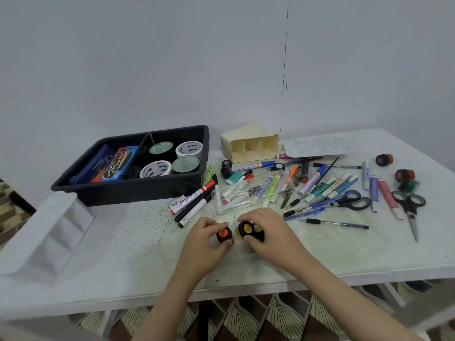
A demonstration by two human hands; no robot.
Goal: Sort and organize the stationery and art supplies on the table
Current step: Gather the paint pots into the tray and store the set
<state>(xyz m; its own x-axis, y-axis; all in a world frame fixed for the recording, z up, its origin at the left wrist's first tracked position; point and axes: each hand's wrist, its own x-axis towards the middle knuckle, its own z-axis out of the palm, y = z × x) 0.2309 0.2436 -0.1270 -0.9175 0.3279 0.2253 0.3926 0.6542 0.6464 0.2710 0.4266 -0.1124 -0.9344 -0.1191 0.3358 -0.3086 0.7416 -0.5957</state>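
Observation:
My left hand (205, 238) grips a small black paint pot with an orange label (223, 234) near the table's front middle. Right beside it, my right hand (269, 233) closes around two black pots with yellow labels (247, 229). A clear plastic case (248, 193) holding markers lies just behind my hands. To its right is a loose pile of pens and markers (317, 183). More paint pots (384, 159) sit at the far right, along with two pairs of scissors (410, 207).
A black tray (138, 190) at the back left holds tape rolls (189, 149) and a brush pack. A cream organizer (248, 142) lies on its side behind the pile, beside a white palette (316, 145). A white organizer (46, 237) lies at the left edge.

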